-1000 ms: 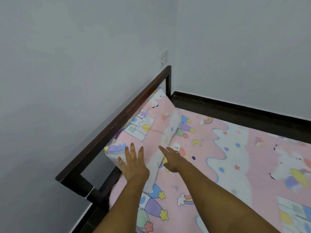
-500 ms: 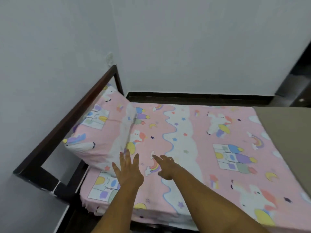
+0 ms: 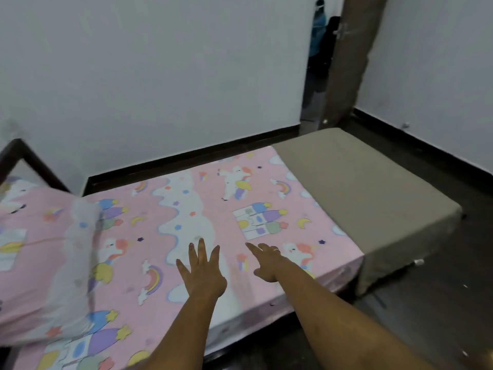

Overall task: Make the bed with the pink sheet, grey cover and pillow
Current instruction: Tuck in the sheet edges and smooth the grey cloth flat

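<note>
Plain pale walls [image 3: 160,76] fill the upper frame, edged below by a dark skirting [image 3: 186,162]. At upper right a brown door [image 3: 349,57] stands ajar; something blue, perhaps hanging clothes [image 3: 318,25], shows in the dim gap. Dark floor [image 3: 440,303] fills the lower right. A dark wooden bed rail [image 3: 29,158] sits at left.

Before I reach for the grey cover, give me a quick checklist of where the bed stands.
1. Pink sheet spread flat over the mattress: ok.
2. Pillow at the head end: ok.
3. Grey cover pulled up: not ok, it lies only at the foot end.
4. Left hand empty: ok, fingers spread.
5. Right hand empty: ok.
6. Sheet tucked on the far side: cannot tell.
</note>
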`<state>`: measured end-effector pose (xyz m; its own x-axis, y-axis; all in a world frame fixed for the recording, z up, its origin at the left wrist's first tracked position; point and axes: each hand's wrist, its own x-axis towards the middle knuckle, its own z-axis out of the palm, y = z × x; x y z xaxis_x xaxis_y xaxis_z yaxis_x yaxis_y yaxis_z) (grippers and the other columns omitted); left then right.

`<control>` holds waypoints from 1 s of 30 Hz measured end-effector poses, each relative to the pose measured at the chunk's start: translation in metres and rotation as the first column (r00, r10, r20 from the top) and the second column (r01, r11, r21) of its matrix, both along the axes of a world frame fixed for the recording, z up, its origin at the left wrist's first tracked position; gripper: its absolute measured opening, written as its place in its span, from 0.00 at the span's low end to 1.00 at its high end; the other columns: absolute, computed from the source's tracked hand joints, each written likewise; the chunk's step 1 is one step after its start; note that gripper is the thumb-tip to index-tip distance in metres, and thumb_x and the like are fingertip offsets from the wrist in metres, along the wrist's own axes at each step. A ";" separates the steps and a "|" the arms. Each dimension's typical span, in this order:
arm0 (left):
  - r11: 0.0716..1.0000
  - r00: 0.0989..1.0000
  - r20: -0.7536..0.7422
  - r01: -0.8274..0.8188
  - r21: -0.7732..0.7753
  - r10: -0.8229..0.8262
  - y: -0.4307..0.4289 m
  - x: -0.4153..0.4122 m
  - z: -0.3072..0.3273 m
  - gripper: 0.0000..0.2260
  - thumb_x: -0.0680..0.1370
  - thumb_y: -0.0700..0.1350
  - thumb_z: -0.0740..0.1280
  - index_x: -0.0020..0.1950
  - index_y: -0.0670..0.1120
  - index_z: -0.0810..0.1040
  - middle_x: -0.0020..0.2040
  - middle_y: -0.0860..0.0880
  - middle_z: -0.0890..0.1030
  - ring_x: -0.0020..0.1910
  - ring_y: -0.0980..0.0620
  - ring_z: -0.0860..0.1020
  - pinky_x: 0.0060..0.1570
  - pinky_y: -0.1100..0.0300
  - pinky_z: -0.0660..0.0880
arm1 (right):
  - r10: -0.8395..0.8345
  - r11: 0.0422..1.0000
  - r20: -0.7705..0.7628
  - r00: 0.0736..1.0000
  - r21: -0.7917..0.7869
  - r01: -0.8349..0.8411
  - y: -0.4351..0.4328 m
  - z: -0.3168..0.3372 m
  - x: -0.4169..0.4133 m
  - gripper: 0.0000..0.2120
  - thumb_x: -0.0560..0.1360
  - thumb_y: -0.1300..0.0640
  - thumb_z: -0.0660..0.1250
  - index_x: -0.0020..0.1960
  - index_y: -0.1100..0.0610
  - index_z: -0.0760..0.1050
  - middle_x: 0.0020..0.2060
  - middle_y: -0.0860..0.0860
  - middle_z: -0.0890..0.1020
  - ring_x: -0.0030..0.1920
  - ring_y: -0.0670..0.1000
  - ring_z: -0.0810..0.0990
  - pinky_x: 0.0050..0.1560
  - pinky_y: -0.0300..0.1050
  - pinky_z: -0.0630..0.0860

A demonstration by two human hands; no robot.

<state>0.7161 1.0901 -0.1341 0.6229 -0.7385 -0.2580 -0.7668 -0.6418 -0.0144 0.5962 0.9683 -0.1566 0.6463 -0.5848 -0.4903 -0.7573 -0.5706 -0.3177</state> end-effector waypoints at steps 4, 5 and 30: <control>0.998 0.998 -0.037 0.055 -0.004 -0.055 -0.058 -0.070 -0.009 0.34 0.77 0.43 0.58 0.77 0.57 0.44 0.77 0.48 0.34 0.75 0.44 0.33 0.70 0.37 0.40 | -0.063 0.998 0.000 0.998 -0.019 0.063 -0.046 -0.003 -0.079 0.36 0.79 0.56 0.60 0.77 0.43 0.41 0.77 0.51 0.51 0.74 0.60 0.53 0.69 0.59 0.63; 0.998 0.996 -0.061 0.066 -0.004 -0.066 -0.073 -0.090 -0.011 0.34 0.77 0.43 0.58 0.77 0.57 0.44 0.77 0.48 0.34 0.75 0.44 0.33 0.70 0.37 0.40 | -0.080 0.996 0.003 0.997 -0.027 0.080 -0.060 -0.004 -0.100 0.36 0.79 0.56 0.60 0.77 0.43 0.41 0.76 0.51 0.51 0.74 0.60 0.54 0.69 0.58 0.63; 0.939 0.902 -0.311 0.338 0.070 -0.301 -0.428 -0.424 -0.051 0.34 0.76 0.42 0.58 0.77 0.57 0.46 0.77 0.48 0.36 0.76 0.45 0.35 0.71 0.37 0.41 | -0.488 0.871 -0.127 0.864 -0.002 0.492 -0.346 -0.015 -0.507 0.37 0.78 0.52 0.62 0.78 0.45 0.43 0.76 0.54 0.54 0.75 0.62 0.52 0.73 0.59 0.56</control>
